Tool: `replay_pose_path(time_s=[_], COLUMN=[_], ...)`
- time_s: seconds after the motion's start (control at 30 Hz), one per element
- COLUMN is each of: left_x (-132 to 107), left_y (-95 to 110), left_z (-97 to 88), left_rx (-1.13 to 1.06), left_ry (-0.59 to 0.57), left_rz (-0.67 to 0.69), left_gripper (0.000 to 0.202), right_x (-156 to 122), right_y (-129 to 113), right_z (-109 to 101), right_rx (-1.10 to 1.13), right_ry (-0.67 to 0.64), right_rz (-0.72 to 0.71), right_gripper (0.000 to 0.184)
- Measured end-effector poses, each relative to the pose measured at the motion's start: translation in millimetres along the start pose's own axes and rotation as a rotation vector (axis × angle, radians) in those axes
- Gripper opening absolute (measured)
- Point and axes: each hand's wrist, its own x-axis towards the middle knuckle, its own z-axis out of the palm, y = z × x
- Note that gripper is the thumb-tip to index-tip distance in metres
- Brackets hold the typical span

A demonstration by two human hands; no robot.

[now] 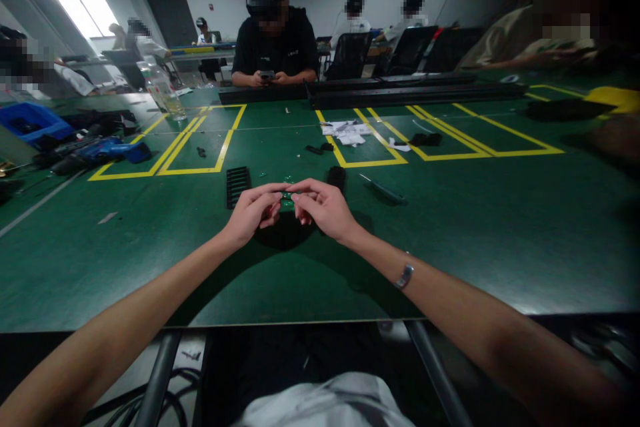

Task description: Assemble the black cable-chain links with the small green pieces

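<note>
My left hand (255,210) and my right hand (323,207) meet over the green table (475,227), fingertips pinched together on a small green part (287,199) held between them. The part is too small to name. A black slotted piece (237,185) lies just beyond my left hand. Behind my right hand sits another black ribbed piece (337,177), partly hidden by my fingers. A screwdriver (383,189) lies to the right of it. A dark flat object (284,232) rests under my hands, mostly in shadow.
Yellow tape marks boxes on the table. White paper scraps (347,132) and small black parts (426,139) lie further out. A blue power tool (107,149), a blue bin (33,121) and a plastic bottle (163,90) stand at left. A person in black (275,40) sits opposite, holding a phone.
</note>
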Motion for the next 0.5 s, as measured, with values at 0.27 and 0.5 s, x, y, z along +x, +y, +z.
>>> replay_pose_path(time_s=[0.27, 0.5], left_x=[0.1, 0.5], left_y=[-1.1, -2.0], left_z=[-1.0, -2.3], left_rx=[0.003, 0.021], left_ry=[-0.005, 0.002], left_rz=[-0.001, -0.003], left_gripper=[0.038, 0.039], right_x=[-0.8, -0.1], right_y=[-1.6, -1.9], right_z=[0.4, 0.2], right_rx=[-0.005, 0.001], right_ry=[0.01, 0.007], right_rz=[0.018, 0.017], right_gripper=[0.022, 0.021])
